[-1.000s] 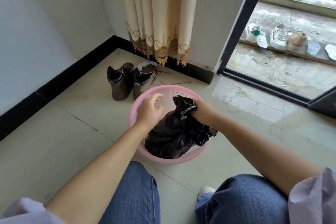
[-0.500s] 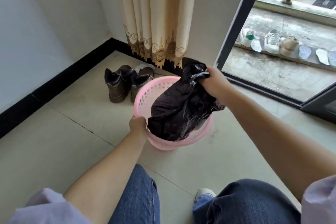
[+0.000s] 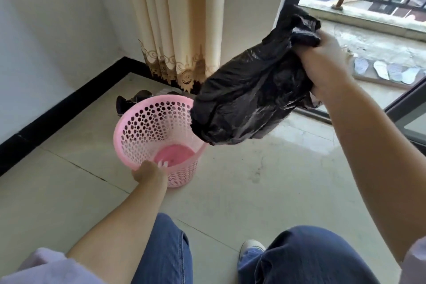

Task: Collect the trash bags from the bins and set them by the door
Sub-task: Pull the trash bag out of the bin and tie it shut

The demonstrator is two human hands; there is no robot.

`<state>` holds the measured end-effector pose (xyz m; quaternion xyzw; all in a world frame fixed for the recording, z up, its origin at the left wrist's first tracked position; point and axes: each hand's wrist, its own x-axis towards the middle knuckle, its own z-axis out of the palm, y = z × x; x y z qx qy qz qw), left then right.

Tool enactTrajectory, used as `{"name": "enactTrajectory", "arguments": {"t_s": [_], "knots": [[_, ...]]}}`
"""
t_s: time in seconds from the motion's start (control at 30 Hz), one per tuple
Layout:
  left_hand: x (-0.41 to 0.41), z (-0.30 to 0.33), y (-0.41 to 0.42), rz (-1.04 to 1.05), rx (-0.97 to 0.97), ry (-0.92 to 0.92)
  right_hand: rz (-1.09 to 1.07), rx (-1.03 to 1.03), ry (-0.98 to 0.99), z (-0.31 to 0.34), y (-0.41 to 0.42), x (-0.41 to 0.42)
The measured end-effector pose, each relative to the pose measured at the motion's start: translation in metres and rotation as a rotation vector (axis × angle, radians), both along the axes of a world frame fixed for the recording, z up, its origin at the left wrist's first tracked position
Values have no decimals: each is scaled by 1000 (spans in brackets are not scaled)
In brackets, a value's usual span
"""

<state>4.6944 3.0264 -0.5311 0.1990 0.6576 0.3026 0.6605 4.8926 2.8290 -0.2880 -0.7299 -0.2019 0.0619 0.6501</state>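
I see the black trash bag now lifted clear of the pink bin, up at two o'clock, my right hand clamped around its neck. My left hand grips the near rim (bin emptied); door next.

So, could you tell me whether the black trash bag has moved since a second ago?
Yes. The black trash bag, gripped by the right hand, has risen out of the pink bin and now hangs above its rim, toward the balcony door.
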Motion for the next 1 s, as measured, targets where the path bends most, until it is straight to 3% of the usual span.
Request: {"name": "enactTrajectory", "arguments": {"t_s": [0.13, 0.3, 0.47, 0.6, 0.73, 0.8, 0.83, 0.93, 1.0], "knots": [[-3, -8, -1, 4, 39, 98, -39, -104, 7, -36, -5, -1], [-2, -10, 0, 14, 38, 94, -32, -428, 53, -119, -9, -4], [5, -5, -16, 15, -16, -61, 13, -672, 287, -198, -21, -12], [19, 6, -57, -128, -135, -212, 95, -661, 465, -230, -29, -16], [39, 24, -108, -445, -128, -320, 184, -454, 636, -222, -38, -11], [48, 29, -128, -770, 27, -351, 242, -378, 702, -215, -45, -9], [51, 28, -134, -975, 200, -313, 267, -334, 735, -212, -49, -8], [62, 17, -144, -1587, 755, 22, 262, -226, 811, -206, -55, -8], [68, 10, -145, -1652, 1003, 245, 198, -256, 761, -207, -58, -8]]}}
